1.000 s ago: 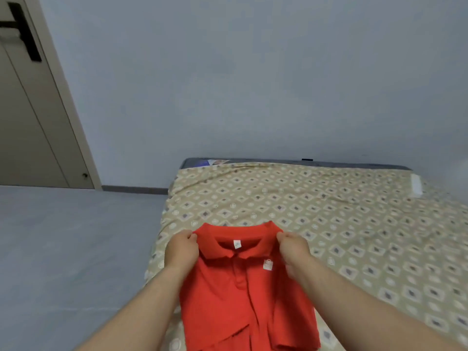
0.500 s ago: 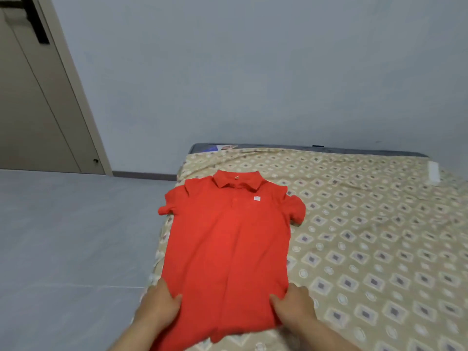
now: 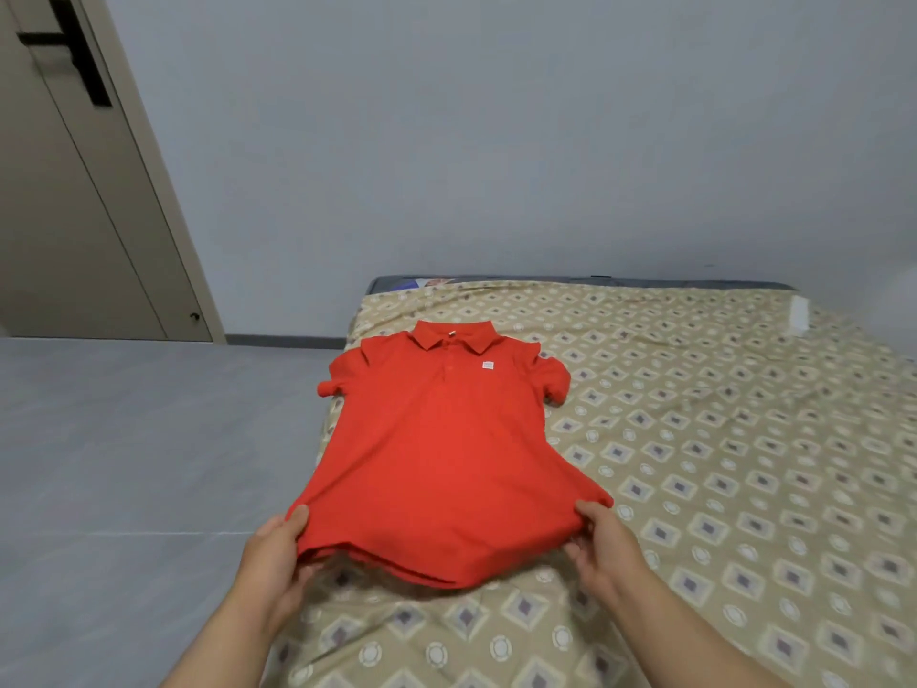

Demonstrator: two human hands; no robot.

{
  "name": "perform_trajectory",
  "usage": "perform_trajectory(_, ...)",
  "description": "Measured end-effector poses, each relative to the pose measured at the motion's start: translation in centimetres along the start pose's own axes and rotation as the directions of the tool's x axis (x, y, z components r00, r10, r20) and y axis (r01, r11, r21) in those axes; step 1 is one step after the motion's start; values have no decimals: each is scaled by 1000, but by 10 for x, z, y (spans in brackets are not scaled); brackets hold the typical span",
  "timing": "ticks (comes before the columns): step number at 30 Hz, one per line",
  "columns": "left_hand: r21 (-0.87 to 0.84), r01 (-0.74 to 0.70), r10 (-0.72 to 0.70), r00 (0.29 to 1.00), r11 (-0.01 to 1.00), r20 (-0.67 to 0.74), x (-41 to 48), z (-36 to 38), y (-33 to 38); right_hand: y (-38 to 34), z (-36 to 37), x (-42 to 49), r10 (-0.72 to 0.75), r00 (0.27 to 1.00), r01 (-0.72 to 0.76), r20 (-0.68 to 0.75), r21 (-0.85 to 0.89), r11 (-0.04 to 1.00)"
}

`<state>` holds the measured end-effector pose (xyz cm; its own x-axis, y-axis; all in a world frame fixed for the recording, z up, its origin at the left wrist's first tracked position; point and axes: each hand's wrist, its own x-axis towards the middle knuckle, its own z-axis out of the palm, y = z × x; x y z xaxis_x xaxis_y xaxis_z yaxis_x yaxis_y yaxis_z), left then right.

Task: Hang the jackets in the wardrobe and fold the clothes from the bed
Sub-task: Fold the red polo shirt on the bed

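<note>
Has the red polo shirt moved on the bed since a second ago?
Yes. The red polo shirt has spread away from the person, collar now near the far edge of the bed; left hand and right hand grip its hem.

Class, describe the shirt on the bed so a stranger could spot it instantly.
Find the bed with the beige diamond-patterned sheet. Near its left edge lies the polo shirt, collar toward the wall, its hem gripped by the left hand and right hand. It alone is plain bright red, with a white chest patch.
</note>
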<state>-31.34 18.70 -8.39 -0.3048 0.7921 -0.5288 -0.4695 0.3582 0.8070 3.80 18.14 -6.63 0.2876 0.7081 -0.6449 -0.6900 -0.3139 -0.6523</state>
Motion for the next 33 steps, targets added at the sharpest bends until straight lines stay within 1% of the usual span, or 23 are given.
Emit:
perform_trajectory(1, -98, 64, -66, 998, 993, -17, -6, 2, 4, -8, -4, -5, -5, 1000, 5, 13, 51, 999)
perform_trajectory(2, -145, 117, -125, 991, 982, -42, -12, 2, 8, -14, -9, -8, -3, 1000, 1, 25, 89, 996)
perform_trajectory(3, -153, 168, -177, 983, 974, -47, -18, 0, 10, -17, -15, -9, 0, 1000, -2, 16, 100, 995)
perform_trajectory(4, -158, 204, -213, 976, 966, -44, -24, -4, 11, -20, -21, -11, 5, 1000, -5, -5, 73, 997)
perform_trajectory(6, -97, 254, -262, 963, 962, -71, -34, -15, 5, -21, -37, -16, 29, 998, -30, -54, -34, 999)
perform_trajectory(10, 110, 248, -219, 949, 962, -228, -44, -48, -29, -4, -73, -25, 124, 972, -170, -198, -233, 958)
perform_trajectory(11, 138, 257, -215, 941, 956, -262, -46, -56, -39, 3, -81, -29, 142, 962, -205, -233, -278, 939)
perform_trajectory(13, 176, 269, -205, 927, 947, -313, -53, -67, -57, 16, -98, -34, 127, 947, -230, -294, -348, 909)
perform_trajectory(15, 209, 283, -206, 922, 936, -327, -62, -70, -66, 23, -108, -41, 93, 951, -204, -293, -374, 905)
perform_trajectory(17, 237, 271, -193, 932, 933, -306, -70, -69, -68, 23, -111, -49, 74, 967, -159, -242, -354, 921)
perform_trajectory(19, 242, 217, -148, 951, 946, -272, -75, -66, -57, 15, -109, -55, 30, 980, -96, -195, -336, 937)
perform_trajectory(20, 215, 157, -105, 966, 964, -238, -79, -63, -48, 9, -106, -57, -1, 984, -60, -180, -334, 941)
perform_trajectory(22, 137, 22, 4, 982, 990, -190, -85, -58, -29, -4, -99, -63, -74, 987, 16, -145, -364, 931)
perform_trajectory(24, 27, -72, 75, 990, 997, -123, -96, -50, -7, -21, -90, -73, -167, 981, 109, -96, -439, 892)
perform_trajectory(26, -100, -114, 111, 993, 988, -34, -108, -42, 15, -40, -80, -85, -269, 963, 224, -32, -466, 856)
perform_trajectory(27, -158, -119, 122, 992, 980, 9, -112, -39, 24, -49, -74, -93, -303, 953, 274, 5, -441, 855)
perform_trajectory(28, -213, -118, 134, 989, 970, 60, -117, -37, 32, -57, -70, -100, -307, 950, 301, 49, -394, 868)
perform_trajectory(29, -202, -134, 156, 983, 970, 97, -121, -36, 38, -64, -65, -107, -285, 953, 304, 107, -322, 896)
perform_trajectory(30, -143, -169, 187, 974, 975, 125, -124, -35, 44, -71, -61, -113, -261, 950, 299, 173, -246, 922)
perform_trajectory(31, -28, -234, 236, 963, 972, 129, -125, -34, 48, -76, -58, -117, -253, 939, 300, 234, -198, 933)
perform_trajectory(33, 172, -379, 366, 925, 910, 101, -131, -33, 56, -86, -51, -124, -303, 909, 378, 286, -260, 888)
